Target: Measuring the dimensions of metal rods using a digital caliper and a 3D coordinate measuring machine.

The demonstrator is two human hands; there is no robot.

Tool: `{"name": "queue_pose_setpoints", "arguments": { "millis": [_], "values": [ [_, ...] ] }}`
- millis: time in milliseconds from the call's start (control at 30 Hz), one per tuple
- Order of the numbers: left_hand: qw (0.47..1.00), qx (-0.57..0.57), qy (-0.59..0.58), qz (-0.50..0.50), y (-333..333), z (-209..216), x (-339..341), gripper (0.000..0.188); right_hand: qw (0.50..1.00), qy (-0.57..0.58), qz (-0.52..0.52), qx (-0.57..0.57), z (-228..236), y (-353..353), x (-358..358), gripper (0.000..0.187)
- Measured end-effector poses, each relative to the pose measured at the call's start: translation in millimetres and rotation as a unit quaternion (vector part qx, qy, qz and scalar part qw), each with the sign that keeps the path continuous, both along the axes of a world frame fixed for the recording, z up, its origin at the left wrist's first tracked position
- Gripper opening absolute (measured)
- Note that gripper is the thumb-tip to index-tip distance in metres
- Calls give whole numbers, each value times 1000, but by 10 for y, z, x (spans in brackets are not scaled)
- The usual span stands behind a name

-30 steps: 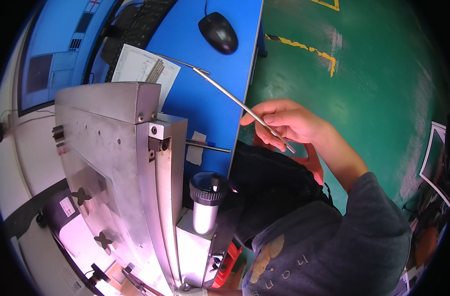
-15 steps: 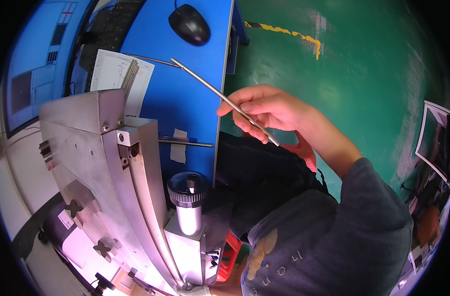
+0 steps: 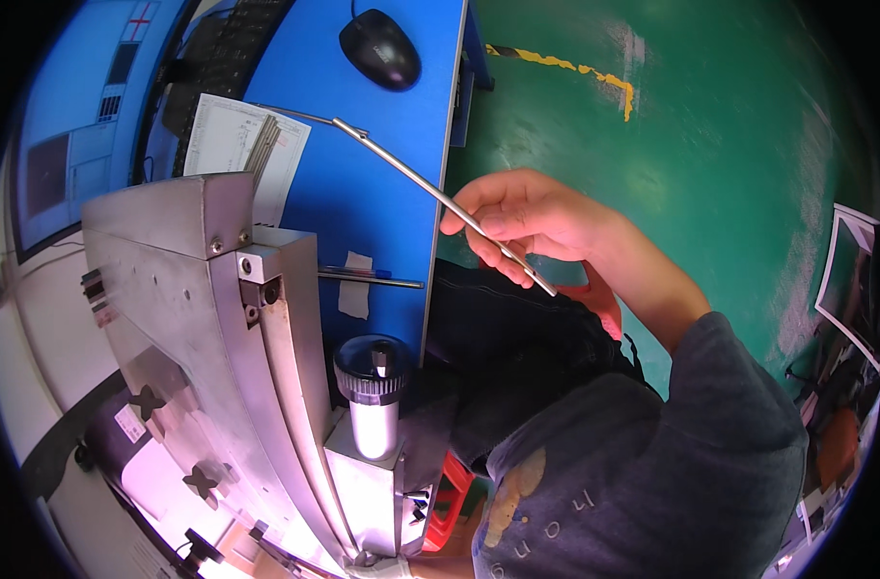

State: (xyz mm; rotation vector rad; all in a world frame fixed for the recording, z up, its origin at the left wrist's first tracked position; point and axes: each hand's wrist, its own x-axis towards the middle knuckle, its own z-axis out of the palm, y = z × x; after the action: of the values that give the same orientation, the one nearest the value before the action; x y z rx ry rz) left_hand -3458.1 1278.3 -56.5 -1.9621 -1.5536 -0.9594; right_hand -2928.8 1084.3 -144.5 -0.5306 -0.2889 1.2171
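Note:
My right hand (image 3: 541, 217) is bare and closed round a thin metal rod (image 3: 411, 176), with the thumb and fingers pinching its lower half. The rod slants from upper left to lower right, its far end above the blue desk. Down at the lower edge, my left hand (image 3: 387, 569) wears a whitish glove and rests by the foot of a grey metal machine (image 3: 208, 318); its fingers are largely cut off from view. Between the hands, a black ribbed knob (image 3: 371, 372) tops a bright cylinder on the machine.
On the blue desk (image 3: 382, 135) lie a mouse (image 3: 380, 48), printed paper (image 3: 204, 140) with several rods on it, and a pen and rod over a white scrap (image 3: 355, 301). A monitor (image 3: 73, 116) and keyboard stand left. A red stool (image 3: 445, 502) shows below; green floor lies right.
The whole view has shifted slightly, so the desk and machine sit a little farther right. My right hand and the rod have moved slightly, with the rod's near end lower right.

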Motion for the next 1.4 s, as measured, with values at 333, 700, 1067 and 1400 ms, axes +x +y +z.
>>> {"name": "queue_pose_setpoints", "arguments": {
  "millis": [333,700,1067,1400],
  "values": [
    [1000,15,-3,15,14,-101,-71,23,1000,-29,8,4,13,35,-33,25],
    [1000,20,-3,18,25,56,134,21,999,-32,11,16,5,54,-45,23],
    [994,47,-83,47,-120,173,512,21,998,-43,4,53,211,70,-97,26],
    [982,60,-179,28,-367,250,957,27,969,-43,142,199,930,215,-356,26]
  ]
}}
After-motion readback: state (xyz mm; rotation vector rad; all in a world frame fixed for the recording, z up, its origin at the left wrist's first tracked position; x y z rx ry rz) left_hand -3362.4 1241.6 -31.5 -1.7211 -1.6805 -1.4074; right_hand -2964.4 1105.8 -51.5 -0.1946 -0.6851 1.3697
